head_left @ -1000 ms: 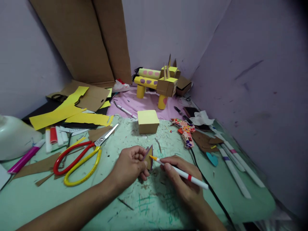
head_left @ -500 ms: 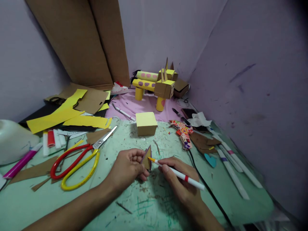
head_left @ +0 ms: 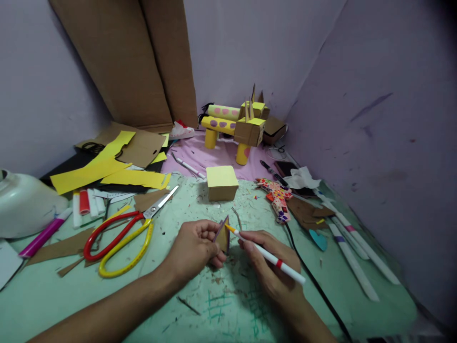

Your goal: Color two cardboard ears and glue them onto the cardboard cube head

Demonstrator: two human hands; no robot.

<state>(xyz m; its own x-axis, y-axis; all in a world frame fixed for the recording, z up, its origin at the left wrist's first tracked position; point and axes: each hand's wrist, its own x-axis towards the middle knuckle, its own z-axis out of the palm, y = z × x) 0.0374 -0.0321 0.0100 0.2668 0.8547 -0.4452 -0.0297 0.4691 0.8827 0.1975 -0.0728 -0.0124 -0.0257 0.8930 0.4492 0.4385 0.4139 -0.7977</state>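
Observation:
My left hand (head_left: 200, 244) pinches a small pointed cardboard piece (head_left: 223, 238) with purple edges, tilted up above the green table. In my right hand (head_left: 274, 259) is a white marker (head_left: 285, 270) with a red band and an orange-yellow tip end. That tip meets, or nearly meets, the upper part of the cardboard piece; I cannot tell which. Beyond my hands stands a small cardboard box (head_left: 222, 185) with a pale yellow top. Red-and-yellow-handled scissors (head_left: 130, 233) lie left of my left hand.
Yellow paper strips (head_left: 135, 178) and cardboard scraps lie at the left, near a purple marker (head_left: 44, 236). At the back stand giraffe-like cardboard figures (head_left: 232, 126). A flower-patterned glue gun (head_left: 278, 197) trails a black cord (head_left: 310, 276) at the right, beside white strips (head_left: 353, 262).
The whole view has shifted slightly, so things sit a little farther right. Both hands keep their holds, with the marker tip still at the cardboard piece.

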